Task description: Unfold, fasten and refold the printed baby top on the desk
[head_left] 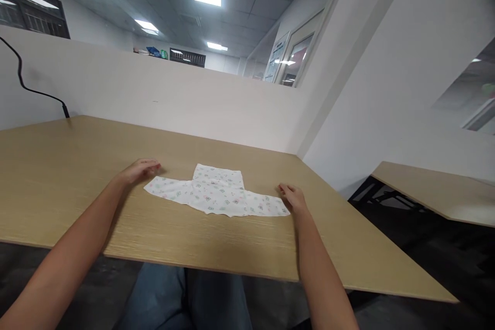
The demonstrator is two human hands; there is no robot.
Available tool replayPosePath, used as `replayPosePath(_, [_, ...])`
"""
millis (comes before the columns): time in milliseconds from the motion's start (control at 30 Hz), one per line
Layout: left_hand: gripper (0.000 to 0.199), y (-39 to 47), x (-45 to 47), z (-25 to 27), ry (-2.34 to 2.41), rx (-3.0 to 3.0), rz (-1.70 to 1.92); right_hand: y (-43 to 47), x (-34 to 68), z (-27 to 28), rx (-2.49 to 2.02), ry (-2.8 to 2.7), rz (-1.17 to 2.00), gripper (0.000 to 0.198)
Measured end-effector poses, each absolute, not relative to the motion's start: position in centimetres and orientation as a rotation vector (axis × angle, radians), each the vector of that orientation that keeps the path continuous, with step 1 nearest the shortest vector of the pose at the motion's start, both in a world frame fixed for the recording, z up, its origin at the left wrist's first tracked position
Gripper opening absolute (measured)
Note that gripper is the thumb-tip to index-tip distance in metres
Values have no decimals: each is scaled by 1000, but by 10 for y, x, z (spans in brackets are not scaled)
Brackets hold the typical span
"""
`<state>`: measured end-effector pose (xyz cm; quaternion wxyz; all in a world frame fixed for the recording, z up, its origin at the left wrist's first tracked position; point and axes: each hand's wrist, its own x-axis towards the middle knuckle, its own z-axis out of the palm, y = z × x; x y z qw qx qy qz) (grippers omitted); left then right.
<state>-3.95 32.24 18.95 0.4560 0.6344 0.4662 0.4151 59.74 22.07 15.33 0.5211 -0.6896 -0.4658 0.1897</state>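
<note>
A small white garment (218,197) with a tiny scattered print, like a baby's top, lies flat on the wooden table (201,247). Its two sleeves stretch out left and right, and its body forms a square block on the far side. My left hand (139,169) is just above and left of the left sleeve's end, loosely curved, holding nothing that I can see; its fingers are slightly blurred. Close by the right sleeve's end is my right hand (293,197), its fingers bent inward above the sleeve's far edge. Whether it touches the cloth is hard to tell.
A low white partition (185,103) stands behind the table, and a white wall (379,87) rises at the right. A black cable (42,94) comes down at the far left. Another table (433,191) is off to the right. My legs (185,299) are under the front edge.
</note>
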Motion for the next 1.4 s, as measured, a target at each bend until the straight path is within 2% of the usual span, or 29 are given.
replayPosePath(200, [44,315,-25,195,1148,1970,674,212,594,156,-1764,-1310,571,35])
replayPosePath(367, [41,319,-25,194,1149,1983,653,203,597,163,-1730,-1428,797,40])
replayPosePath(500, [41,314,-24,194,1139,1877,695,199,601,171,-1759,-1509,902,33])
replayPosePath(667, [58,296,-8,207,1081,1623,708,197,595,180,-1743,-1528,795,29])
replayPosePath(767, [67,281,24,223,1052,1596,839,197,591,181,-1742,-1500,810,32])
replayPosePath(867, [73,261,65,234,763,1597,924,197,588,180,-1742,-1480,831,33])
replayPosePath(933, [74,252,86,234,562,1581,837,196,587,180,-1718,-1465,836,34])
replayPosePath(1033, [70,250,99,222,556,1610,816,194,589,180,-1682,-1417,851,36])
replayPosePath(1267, [47,286,83,181,1035,1938,1044,189,588,188,-1746,-1406,822,29])
replayPosePath(1400, [38,295,77,169,1159,2246,1116,185,577,197,-1678,-1360,757,35])
